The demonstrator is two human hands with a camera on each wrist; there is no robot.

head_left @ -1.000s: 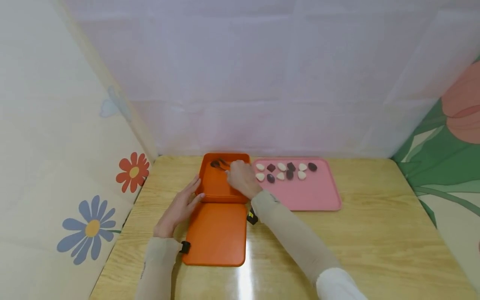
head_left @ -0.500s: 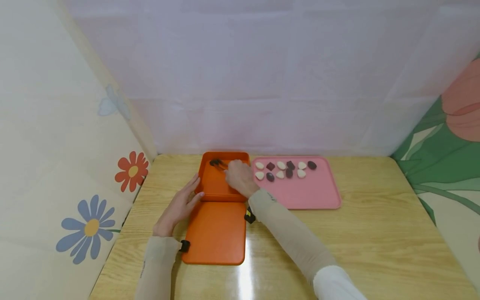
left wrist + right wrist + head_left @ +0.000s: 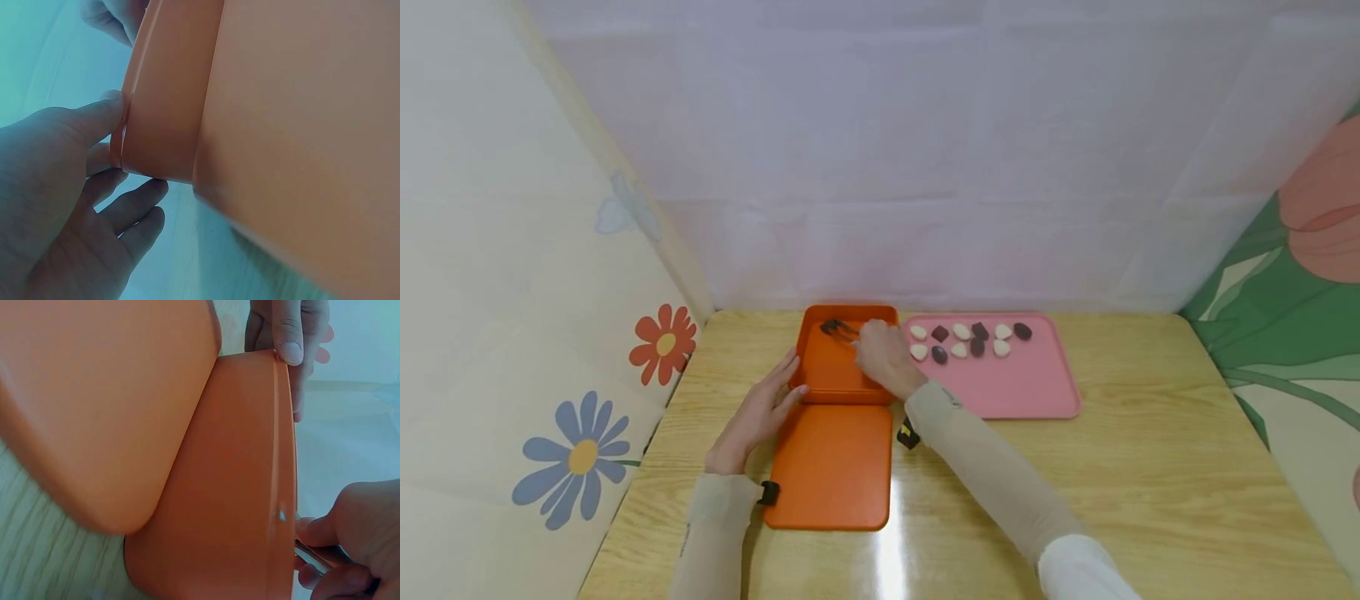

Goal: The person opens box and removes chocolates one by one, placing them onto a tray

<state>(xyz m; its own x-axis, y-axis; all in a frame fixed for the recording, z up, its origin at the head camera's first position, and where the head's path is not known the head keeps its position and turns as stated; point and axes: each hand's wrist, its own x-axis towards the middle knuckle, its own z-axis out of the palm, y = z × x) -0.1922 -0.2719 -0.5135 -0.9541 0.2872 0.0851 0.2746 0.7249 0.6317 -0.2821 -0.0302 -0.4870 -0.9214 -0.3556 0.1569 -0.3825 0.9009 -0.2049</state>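
In the head view, my right hand grips a pair of tongs over the orange box. The tongs have dark tips that point left, near the box's back left corner. Whether anything lies between those tips is too small to tell. At the box's front left corner, my left hand rests with its fingers extended along the side and its thumb on the rim. The left wrist view shows that thumb against the box rim. In the right wrist view, curled right fingers hold the tongs' metal handle.
Right of the box lies a pink tray with several white and dark chocolate-like pieces in two rows. A flat orange lid lies in front of the box on the wooden table. Fabric walls stand behind and beside.
The tongs' tips, spread one second ago, now sit closer together. My right hand has shifted very slightly right since half a second ago. My left hand stays at the box corner.
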